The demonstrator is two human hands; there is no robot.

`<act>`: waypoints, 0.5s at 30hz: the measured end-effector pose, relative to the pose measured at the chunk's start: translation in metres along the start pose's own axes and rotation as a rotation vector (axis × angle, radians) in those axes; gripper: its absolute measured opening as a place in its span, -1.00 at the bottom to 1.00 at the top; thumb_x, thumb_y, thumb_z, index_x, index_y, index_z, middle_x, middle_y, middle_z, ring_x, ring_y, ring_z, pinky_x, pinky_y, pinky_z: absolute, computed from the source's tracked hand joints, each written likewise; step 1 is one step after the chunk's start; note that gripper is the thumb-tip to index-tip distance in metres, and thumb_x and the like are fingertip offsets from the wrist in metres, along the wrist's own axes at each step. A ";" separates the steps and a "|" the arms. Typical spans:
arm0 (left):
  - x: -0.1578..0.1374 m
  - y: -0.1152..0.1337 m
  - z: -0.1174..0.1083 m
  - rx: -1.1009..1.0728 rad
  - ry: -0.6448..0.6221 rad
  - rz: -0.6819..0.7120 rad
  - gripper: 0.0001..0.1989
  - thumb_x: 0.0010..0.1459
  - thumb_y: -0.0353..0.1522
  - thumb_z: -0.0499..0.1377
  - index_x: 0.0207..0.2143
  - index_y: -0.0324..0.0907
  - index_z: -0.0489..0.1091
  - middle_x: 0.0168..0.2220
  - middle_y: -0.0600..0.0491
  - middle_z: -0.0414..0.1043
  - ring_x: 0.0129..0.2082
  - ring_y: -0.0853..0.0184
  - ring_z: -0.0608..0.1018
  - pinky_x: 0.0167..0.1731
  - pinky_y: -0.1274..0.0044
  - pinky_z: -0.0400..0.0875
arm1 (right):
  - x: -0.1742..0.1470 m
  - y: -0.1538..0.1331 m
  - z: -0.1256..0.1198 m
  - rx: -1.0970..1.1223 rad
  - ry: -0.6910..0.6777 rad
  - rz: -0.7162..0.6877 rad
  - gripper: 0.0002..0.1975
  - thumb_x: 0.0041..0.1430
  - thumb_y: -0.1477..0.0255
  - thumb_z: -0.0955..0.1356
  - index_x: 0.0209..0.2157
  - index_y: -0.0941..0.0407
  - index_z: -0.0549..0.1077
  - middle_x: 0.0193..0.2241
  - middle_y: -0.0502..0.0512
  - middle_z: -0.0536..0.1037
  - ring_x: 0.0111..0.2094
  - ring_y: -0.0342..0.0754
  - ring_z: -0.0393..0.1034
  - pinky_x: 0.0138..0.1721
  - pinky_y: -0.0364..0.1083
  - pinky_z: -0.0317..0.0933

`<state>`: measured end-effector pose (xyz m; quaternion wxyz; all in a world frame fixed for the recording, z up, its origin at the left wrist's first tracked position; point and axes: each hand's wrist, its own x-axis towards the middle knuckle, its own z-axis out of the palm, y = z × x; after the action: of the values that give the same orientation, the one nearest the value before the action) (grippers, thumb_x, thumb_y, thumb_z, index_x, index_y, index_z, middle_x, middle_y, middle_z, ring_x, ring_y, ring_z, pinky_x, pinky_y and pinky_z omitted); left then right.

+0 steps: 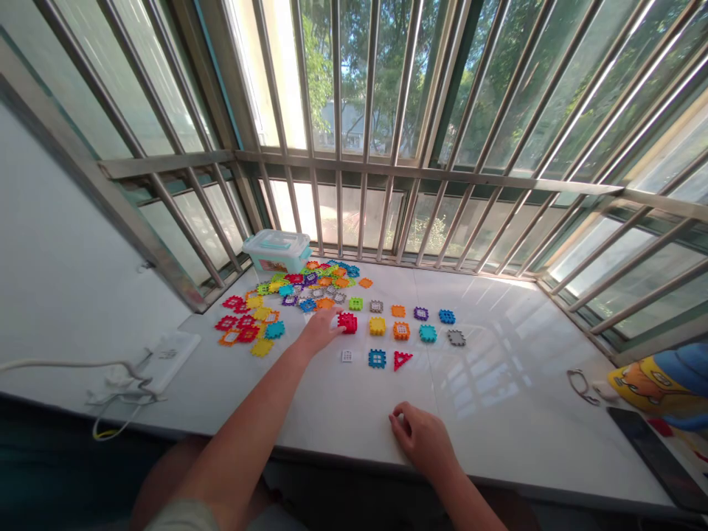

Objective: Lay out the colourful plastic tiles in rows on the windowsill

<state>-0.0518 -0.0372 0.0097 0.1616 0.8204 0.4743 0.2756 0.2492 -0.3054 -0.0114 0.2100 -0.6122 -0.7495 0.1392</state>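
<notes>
My left hand (321, 333) reaches out over the white tabletop. Its thumb and fingertips close on the edges of a red square interlocking tile (348, 323), which sits in a small stack. To the right of it, in the same row, are yellow tiles (377, 326), an orange window tile (401, 330), a teal tile (428, 333) and a grey frame tile (456, 338). Nearer to me lie a white window tile (346, 356), a blue window tile (377, 358) and a red triangle (402, 360). Close to the front edge rests my right hand (425, 440), fingers curled in, with nothing visible in them.
A heap of mixed tiles (310, 291) spreads before a lidded plastic box (278, 251) at the back left. On the left lies a power strip (172, 360) with cables. Glasses (582, 386), a phone (647, 450) and a yellow cartoon object (647, 380) are at right. Barred windows enclose the table.
</notes>
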 end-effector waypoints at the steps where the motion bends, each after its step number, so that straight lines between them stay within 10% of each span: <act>1: 0.001 -0.002 0.001 -0.001 -0.005 -0.003 -0.52 0.25 -0.22 0.32 0.19 -0.10 0.46 0.15 -0.13 0.56 0.18 0.00 0.54 0.24 0.19 0.39 | 0.000 0.000 0.000 0.004 -0.001 0.003 -0.72 0.52 0.20 0.25 -0.19 0.03 0.49 -0.50 -0.03 0.56 -0.45 -0.07 0.46 -0.35 -0.09 0.04; 15: 0.007 -0.014 0.010 -0.037 -0.033 0.022 -0.51 0.25 -0.16 0.34 0.18 -0.08 0.47 0.15 -0.09 0.57 0.18 0.06 0.55 0.23 0.24 0.39 | 0.001 0.003 0.002 -0.013 0.015 -0.010 -0.74 0.50 0.21 0.26 -0.21 0.02 0.48 -0.51 -0.06 0.54 -0.47 -0.08 0.47 -0.37 -0.10 0.07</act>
<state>-0.0525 -0.0236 -0.0038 0.1814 0.8267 0.4575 0.2726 0.2504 -0.3036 -0.0144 0.2123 -0.6110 -0.7517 0.1284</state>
